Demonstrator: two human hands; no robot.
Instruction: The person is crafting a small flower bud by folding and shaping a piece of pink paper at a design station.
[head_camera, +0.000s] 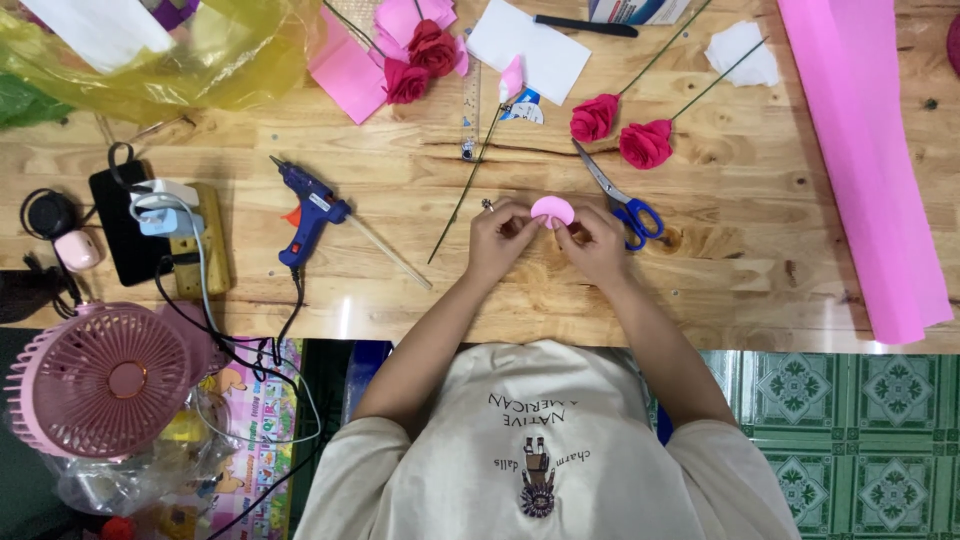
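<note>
Both hands, left hand and right hand, pinch a pink paper petal above the desk, near the scissors. Petal likely light, soft, tearable; edge grip suits.

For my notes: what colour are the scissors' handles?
Blue; the scissors show clearly in the head view, beside the right hand.

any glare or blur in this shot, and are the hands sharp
Head view: even, soft light; pale glare streaks on the wooden table near its front edge; the left hand and right hand holding the pink petal piece are fairly sharp; table edges bow slightly from the wide lens.
</note>
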